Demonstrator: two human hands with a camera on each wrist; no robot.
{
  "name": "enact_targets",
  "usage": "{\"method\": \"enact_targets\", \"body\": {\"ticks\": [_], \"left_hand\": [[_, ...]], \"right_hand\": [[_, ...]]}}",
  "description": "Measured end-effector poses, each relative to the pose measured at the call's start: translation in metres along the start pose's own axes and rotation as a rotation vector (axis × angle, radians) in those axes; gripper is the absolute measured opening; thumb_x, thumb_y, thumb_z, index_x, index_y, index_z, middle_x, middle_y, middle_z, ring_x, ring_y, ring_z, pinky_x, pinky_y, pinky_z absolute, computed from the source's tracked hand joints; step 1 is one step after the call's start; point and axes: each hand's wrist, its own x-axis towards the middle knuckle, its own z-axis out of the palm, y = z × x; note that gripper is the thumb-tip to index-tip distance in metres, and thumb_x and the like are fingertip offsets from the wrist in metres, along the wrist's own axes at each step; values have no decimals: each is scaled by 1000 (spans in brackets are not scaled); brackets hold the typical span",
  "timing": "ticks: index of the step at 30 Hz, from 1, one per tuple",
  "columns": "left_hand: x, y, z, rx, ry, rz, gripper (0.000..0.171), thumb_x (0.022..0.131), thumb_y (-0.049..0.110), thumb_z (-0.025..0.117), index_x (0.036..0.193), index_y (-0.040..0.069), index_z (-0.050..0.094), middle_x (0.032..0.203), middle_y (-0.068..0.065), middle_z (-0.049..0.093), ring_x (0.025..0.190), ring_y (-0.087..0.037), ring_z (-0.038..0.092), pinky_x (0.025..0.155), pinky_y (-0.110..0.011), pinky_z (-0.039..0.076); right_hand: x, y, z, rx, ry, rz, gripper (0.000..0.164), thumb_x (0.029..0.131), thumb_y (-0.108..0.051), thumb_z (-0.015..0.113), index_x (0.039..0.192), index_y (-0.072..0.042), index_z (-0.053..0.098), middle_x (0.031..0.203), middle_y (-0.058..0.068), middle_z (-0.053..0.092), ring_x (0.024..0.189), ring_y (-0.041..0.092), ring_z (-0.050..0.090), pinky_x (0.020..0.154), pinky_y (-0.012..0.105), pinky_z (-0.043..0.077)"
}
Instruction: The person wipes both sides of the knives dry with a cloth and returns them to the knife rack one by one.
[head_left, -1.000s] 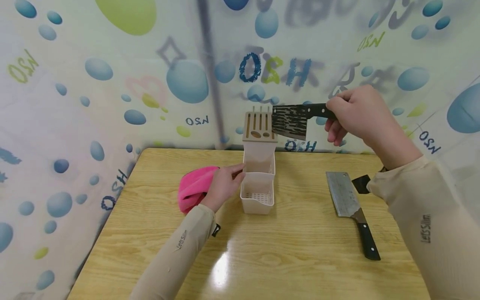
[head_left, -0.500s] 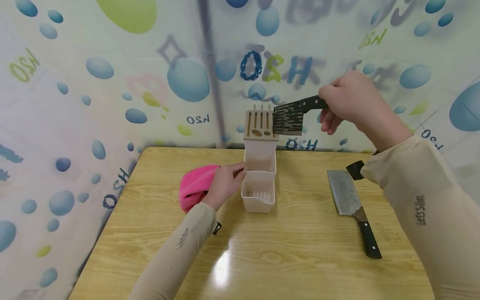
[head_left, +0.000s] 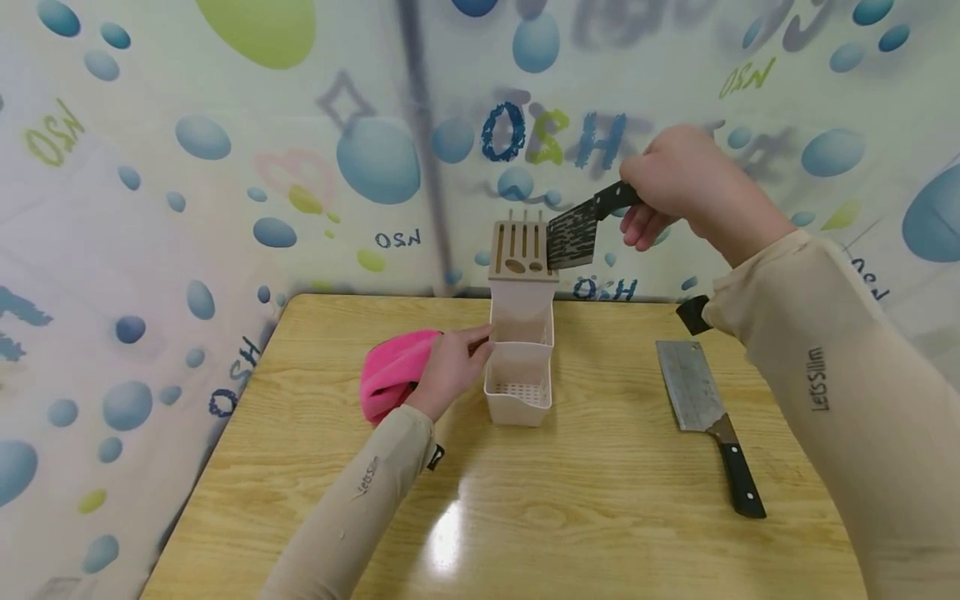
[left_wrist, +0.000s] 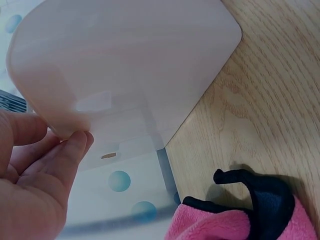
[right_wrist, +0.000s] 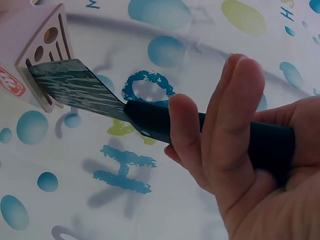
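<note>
A cream knife holder (head_left: 521, 304) stands at the back of the table, with a slotted brown top and two stepped bins in front. My left hand (head_left: 450, 371) pinches the edge of its side wall between thumb and fingers, as the left wrist view shows up close. My right hand (head_left: 678, 179) grips the black handle of a cleaver (head_left: 573, 237) with a dark streaked blade. The blade slants down to the left, handle end higher. In the right wrist view its far end meets the outer slot of the slotted top (right_wrist: 50, 47).
A second cleaver (head_left: 692, 387) with a plain grey blade lies on the table (head_left: 600, 500) at the right, handle toward the front. A bunched pink cloth (head_left: 390, 375) with black trim lies left of the holder. A patterned curtain (head_left: 300, 100) hangs behind the table.
My right hand has moved left and up, tilting the cleaver from nearly level to handle-high. Less of its blade shows beside the slotted top. My left hand has stayed on the holder.
</note>
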Motion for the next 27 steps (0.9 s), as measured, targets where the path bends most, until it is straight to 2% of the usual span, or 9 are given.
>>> {"method": "enact_targets", "body": {"ticks": [4, 6, 10, 12, 14, 16, 21, 24, 27], "left_hand": [[0, 1, 0, 0, -1, -4, 35, 102, 13, 65, 136, 6, 68, 125, -12, 73, 82, -16, 64, 70, -27, 53], [0, 1, 0, 1, 0, 1, 35, 102, 13, 65, 136, 6, 68, 125, -13, 73, 82, -16, 64, 69, -26, 53], [0, 1, 0, -2, 0, 15, 35, 102, 12, 64, 136, 5, 68, 124, -14, 73, 81, -16, 64, 68, -26, 53], [0, 0, 1, 0, 2, 20, 35, 102, 12, 64, 136, 5, 68, 124, -14, 74, 81, -16, 65, 69, -26, 53], [1, -1, 1, 0, 3, 20, 35, 102, 12, 64, 136, 5, 68, 123, -14, 74, 80, -16, 64, 68, -27, 53], [0, -1, 1, 4, 6, 21, 35, 102, 12, 65, 136, 5, 68, 123, -13, 74, 79, -15, 64, 67, -27, 53], [-1, 1, 0, 11, 5, 15, 35, 102, 12, 65, 136, 5, 68, 125, -13, 73, 86, -18, 68, 72, -31, 57], [-1, 2, 0, 8, 0, 12, 35, 102, 11, 65, 136, 4, 68, 127, -13, 72, 95, -20, 71, 77, -35, 59], [-1, 2, 0, 9, 1, 18, 35, 102, 11, 64, 136, 4, 68, 127, -14, 72, 95, -20, 71, 77, -34, 59]], "right_hand": [[6, -5, 0, -18, -30, 21, 47, 108, -24, 30, 72, -5, 55, 62, 3, 72, 58, 19, 73, 109, 51, 48], [8, -7, 0, -28, -42, 28, 41, 107, -22, 30, 76, -5, 52, 63, 3, 72, 58, 19, 73, 111, 50, 47], [12, -9, 1, -25, -56, 33, 41, 106, -22, 30, 119, 7, 56, 64, 3, 73, 59, 18, 73, 108, 48, 50], [14, -10, 2, -15, -57, 37, 41, 107, -23, 31, 126, 6, 52, 64, 3, 73, 59, 17, 73, 104, 46, 53], [16, -10, 4, -6, -58, 41, 36, 107, -23, 32, 117, 4, 54, 63, 4, 72, 58, 17, 73, 102, 45, 54], [20, -11, 5, -11, -53, 47, 28, 107, -23, 34, 97, -4, 51, 62, 3, 72, 58, 17, 73, 104, 45, 53], [26, -11, 6, -105, -20, 22, 40, 106, -24, 40, 69, -9, 46, 62, 4, 72, 62, 17, 75, 112, 49, 46], [25, -10, 9, -183, 34, -13, 46, 104, -23, 44, 60, -11, 46, 64, 4, 73, 65, 15, 76, 95, 43, 52], [25, -6, 13, -217, 93, -43, 42, 102, -24, 50, 64, -8, 59, 66, 3, 75, 68, 13, 75, 80, 38, 45]]}}
